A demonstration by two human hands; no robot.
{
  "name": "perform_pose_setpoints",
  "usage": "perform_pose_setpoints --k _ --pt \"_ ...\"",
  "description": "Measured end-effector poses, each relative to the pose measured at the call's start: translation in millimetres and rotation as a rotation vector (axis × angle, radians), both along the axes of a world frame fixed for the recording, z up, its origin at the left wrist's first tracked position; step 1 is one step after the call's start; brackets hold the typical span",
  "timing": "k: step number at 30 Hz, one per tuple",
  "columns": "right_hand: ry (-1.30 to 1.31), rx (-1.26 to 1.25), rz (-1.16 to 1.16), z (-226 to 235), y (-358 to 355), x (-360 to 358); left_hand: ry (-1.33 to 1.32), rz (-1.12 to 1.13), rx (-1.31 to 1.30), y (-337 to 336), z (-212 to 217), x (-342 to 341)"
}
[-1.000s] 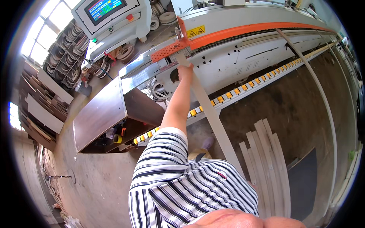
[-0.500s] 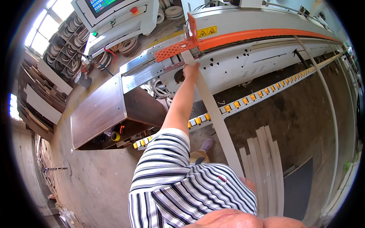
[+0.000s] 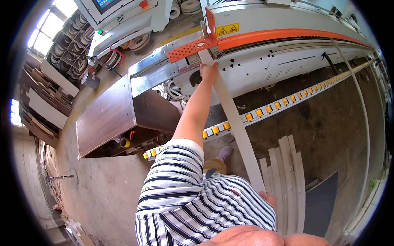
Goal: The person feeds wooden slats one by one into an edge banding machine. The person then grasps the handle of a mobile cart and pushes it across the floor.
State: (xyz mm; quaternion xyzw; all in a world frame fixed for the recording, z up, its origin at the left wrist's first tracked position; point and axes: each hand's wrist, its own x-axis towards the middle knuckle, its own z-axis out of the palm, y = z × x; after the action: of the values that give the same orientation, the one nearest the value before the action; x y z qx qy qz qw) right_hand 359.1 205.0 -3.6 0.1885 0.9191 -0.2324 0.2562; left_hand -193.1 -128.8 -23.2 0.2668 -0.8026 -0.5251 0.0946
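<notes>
A long, narrow pale board strip slants from beside my body up to the machine's edge. Its far end goes under the perforated orange guard. My left hand is closed around the strip just short of that guard, with the arm stretched forward. At the strip's near end, by my striped shirt, my right hand grips it; most of that hand is hidden behind the shirt.
A rail with yellow rollers runs under the strip. Several similar strips and a dark grey panel are at right. A brown cabinet stands left; a control panel is beyond. Coiled edging rolls fill a rack.
The view has shifted slightly, so the machine sits a little higher and further right. My left hand has turned slightly on the strip near the guard; both hands stay on it.
</notes>
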Motion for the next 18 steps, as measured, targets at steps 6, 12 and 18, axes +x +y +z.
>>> perform_pose_setpoints --k 6,12,18 --pt "-0.047 0.009 -0.006 2.9 8.5 -3.2 -0.041 0.025 -0.005 7.6 -0.3 -6.0" --pt "-0.024 0.036 -0.029 9.0 16.0 -10.6 -0.037 -0.008 0.023 16.9 -3.3 -15.4" --pt "-0.013 -0.007 -0.097 4.5 32.5 -18.2 -0.041 0.003 0.08 34.7 11.3 -18.6"
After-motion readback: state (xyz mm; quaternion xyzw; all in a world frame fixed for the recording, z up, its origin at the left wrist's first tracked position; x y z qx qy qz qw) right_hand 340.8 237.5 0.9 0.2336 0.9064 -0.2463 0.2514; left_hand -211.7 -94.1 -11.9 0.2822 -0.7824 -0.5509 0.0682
